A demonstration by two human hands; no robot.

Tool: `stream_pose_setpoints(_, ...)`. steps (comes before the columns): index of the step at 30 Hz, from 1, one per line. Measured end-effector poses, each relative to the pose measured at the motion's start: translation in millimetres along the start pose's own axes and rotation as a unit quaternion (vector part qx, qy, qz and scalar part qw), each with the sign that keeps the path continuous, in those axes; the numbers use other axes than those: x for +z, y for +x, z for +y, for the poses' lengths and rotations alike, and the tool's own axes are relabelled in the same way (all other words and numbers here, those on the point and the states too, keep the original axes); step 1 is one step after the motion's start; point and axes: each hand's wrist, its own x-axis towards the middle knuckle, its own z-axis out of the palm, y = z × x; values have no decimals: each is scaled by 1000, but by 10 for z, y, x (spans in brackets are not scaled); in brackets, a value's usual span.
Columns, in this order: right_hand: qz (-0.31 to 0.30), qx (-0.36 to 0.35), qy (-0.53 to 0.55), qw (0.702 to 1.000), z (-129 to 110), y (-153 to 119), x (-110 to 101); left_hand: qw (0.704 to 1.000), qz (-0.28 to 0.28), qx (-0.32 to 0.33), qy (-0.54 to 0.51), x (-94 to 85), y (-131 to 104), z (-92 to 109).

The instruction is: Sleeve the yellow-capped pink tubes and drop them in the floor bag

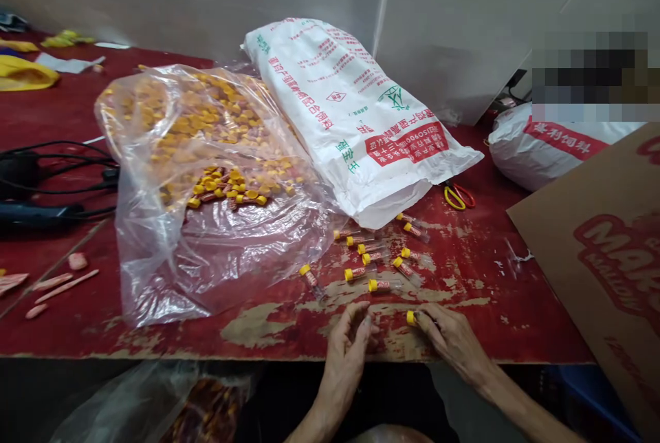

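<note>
Near the table's front edge, my right hand (446,334) pinches a small tube with a yellow cap (411,318); the fingers hide most of its body. To its left, my left hand (350,340) has its fingers loosely curled and the thumb apart, with nothing visible in it. Just beyond both hands lie several clear tubes with yellow caps and reddish contents, among them one tube (382,285) closest to the hands and another tube (312,281) farther left.
A clear plastic bag (170,285) full of yellow-capped tubes lies open at left. Behind are a white printed sack (330,85) and scissors (456,197). A cardboard box (592,278) stands at right; black cables (62,181) lie far left. Another person sits at the back right.
</note>
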Motion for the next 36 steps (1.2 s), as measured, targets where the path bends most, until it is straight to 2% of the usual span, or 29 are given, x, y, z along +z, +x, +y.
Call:
stream_pose_setpoints(2,71,-28,90,993,-252,-37,92,993,-40,-60,-98,3,-120,-33)
stream_pose_setpoints(4,114,-84,117,983,-475,-24,170,978,-56,-74,-188,5,-181,-72)
stream_pose_setpoints(6,153,-134,86,975,-578,68,213,965,-34,-77,-247,-8,-187,-96)
stream_pose_setpoints(9,178,-116,-40,976,-497,321,235,956,22,-89,-278,-64,-159,-86)
stream_pose_setpoints(11,148,-89,-129,977,-395,487,254,955,43,-90,-279,-112,-153,-61)
stream_pose_setpoints(13,126,-99,-182,970,-331,585,275,955,45,-80,-282,-156,-164,-41)
stream_pose_setpoints(16,109,-149,-162,969,-301,568,215,950,30,-78,-302,-201,-179,-34)
stream_pose_setpoints(19,9,-154,-100,983,-267,453,-8,943,12,-90,-321,-220,-164,-37)
stream_pose_setpoints(22,-109,-105,-148,977,-220,398,-215,944,6,-99,-315,-226,-131,-42)
stream_pose_setpoints(24,-156,-76,-206,963,-207,423,-237,951,6,-92,-294,-232,-113,-53)
stream_pose_setpoints(26,-192,-41,-232,953,-212,472,-164,958,8,-89,-271,-240,-101,-70)
stream_pose_setpoints(28,-201,-14,-237,950,-229,509,-51,961,10,-96,-259,-246,-89,-86)
stream_pose_setpoints(31,-151,-20,-247,957,-248,511,67,960,13,-112,-258,-226,-59,-90)
stream_pose_setpoints(33,-119,-26,-250,961,-240,497,73,956,15,-121,-265,-192,-33,-76)
stream_pose_setpoints(36,-113,-19,-230,966,-174,491,7,948,7,-126,-292,-138,-17,-42)
